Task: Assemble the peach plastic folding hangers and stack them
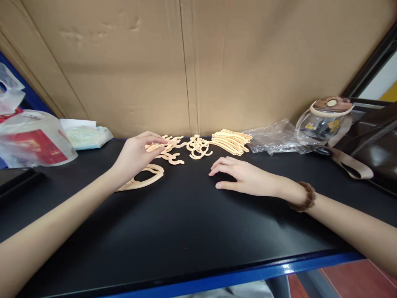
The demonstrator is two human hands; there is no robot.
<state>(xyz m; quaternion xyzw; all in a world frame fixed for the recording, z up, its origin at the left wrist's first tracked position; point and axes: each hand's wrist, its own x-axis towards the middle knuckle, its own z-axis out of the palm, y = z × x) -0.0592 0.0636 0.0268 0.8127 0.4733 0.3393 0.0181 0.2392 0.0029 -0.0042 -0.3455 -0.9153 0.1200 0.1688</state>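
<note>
My left hand (139, 152) is at the left heap of beige plastic hook-shaped pieces (176, 159). Its fingers stretch forward over the heap, the thumb a little apart below them, and some pieces show in the gap. Whether a fingertip touches one I cannot tell. Under and beside that wrist lies a beige curved frame with an open middle (151, 179), partly hidden. My right hand (245, 177) hovers low over or rests on the black table, holding nothing, fingers loosely bent and thumb apart. Beyond it are curved beige pieces (198, 145) and a stack of thin beige strips (232, 142).
Crumpled clear plastic wrap (279, 136) lies right of the strips, beside a clear bottle with a brown lid and strap (328, 118). A dark bag (378, 140) is far right. At left are a plastic-wrapped roll (40, 138) and tissue pack (88, 136). Cardboard (139, 70) stands behind.
</note>
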